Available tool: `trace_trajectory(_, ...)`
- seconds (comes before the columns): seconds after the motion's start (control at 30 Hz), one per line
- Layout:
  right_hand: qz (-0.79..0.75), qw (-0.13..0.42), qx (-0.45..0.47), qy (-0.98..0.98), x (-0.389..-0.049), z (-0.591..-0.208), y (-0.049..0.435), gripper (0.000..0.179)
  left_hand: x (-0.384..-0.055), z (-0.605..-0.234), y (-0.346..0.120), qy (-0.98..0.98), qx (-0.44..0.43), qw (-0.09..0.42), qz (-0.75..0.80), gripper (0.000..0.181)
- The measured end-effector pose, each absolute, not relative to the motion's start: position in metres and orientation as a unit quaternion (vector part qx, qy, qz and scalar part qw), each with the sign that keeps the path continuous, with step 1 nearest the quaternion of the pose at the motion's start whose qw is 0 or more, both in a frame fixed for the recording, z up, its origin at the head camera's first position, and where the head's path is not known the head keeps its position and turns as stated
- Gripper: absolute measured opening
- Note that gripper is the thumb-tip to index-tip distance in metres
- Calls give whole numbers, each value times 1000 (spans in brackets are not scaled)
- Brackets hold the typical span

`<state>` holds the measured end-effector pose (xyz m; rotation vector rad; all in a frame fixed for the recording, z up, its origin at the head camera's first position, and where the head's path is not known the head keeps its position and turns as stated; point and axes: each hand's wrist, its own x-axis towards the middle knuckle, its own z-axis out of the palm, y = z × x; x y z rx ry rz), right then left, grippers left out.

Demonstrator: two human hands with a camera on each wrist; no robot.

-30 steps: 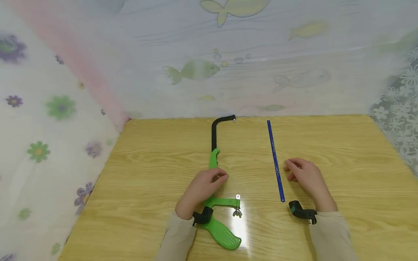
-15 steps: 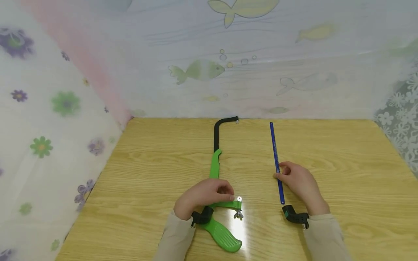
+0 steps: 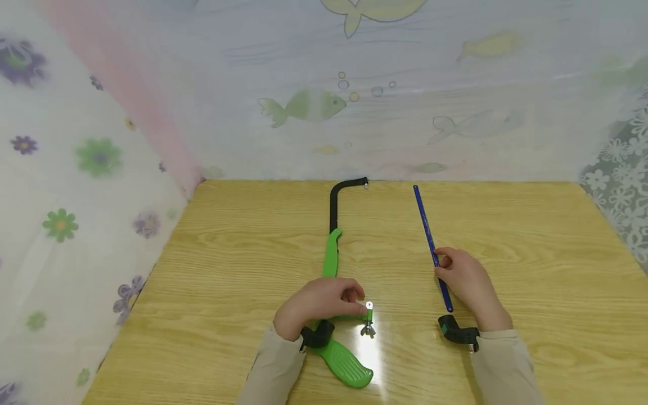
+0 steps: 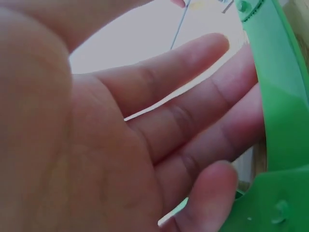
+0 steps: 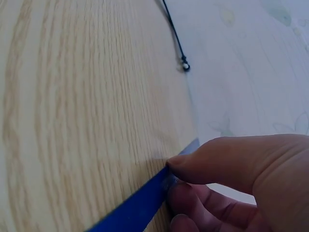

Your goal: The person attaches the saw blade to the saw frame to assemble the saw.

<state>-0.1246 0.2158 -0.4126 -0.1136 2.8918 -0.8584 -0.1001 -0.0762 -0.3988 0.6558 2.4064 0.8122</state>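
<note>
On the table lies a hacksaw frame with a green handle (image 3: 349, 364) and a black bent front arm (image 3: 333, 208). My left hand (image 3: 324, 298) hovers over its green part, thumb close to the short arm that carries a wing nut (image 3: 368, 329). The left wrist view shows the fingers (image 4: 159, 82) loosely extended, some tips hidden behind the green frame (image 4: 280, 96). To the right, my right hand (image 3: 468, 278) pinches a blue hacksaw blade (image 3: 426, 225) below its middle. Thumb and fingers grip it in the right wrist view, where the blade (image 5: 140, 203) slants up from the bottom.
The wood-grain table (image 3: 243, 242) meets a wall covering printed with fish (image 3: 314, 106) at the back. A flowered covering (image 3: 61, 225) stands along the left. Each wrist wears a black camera mount (image 3: 458, 331).
My right hand has moved left to the blade and pinched it; the blade's near end has swung right. My left hand has shifted down toward the short green arm.
</note>
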Motion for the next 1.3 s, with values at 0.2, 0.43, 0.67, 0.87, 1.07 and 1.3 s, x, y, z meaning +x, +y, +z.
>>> trace_trajectory(0.2, -264, 60, -40, 962, -125, -407, 218, 41, -99, -396, -73, 900, 245, 243, 267, 24)
trace_trajectory(0.43, -240, 51, -23, 969, -122, -403, 221, 42, -95, -395, -73, 910, 239, 233, 247, 16)
trace_trajectory(0.67, -236, 55, -9, 970, -120, -401, 225, 37, -93, -397, -75, 912, 237, 228, 244, 15)
trace_trajectory(0.87, -242, 54, 0, 969, -120, -402, 226, 32, -93, -396, -75, 913, 236, 227, 243, 15)
trace_trajectory(1.07, -255, 54, 8, 965, -116, -406, 226, 31, -92, -395, -75, 916, 237, 227, 230, 14)
trace_trajectory(1.3, -244, 35, 7, 969, -114, -410, 231, 23, -94, -396, -72, 917, 244, 224, 222, 13)
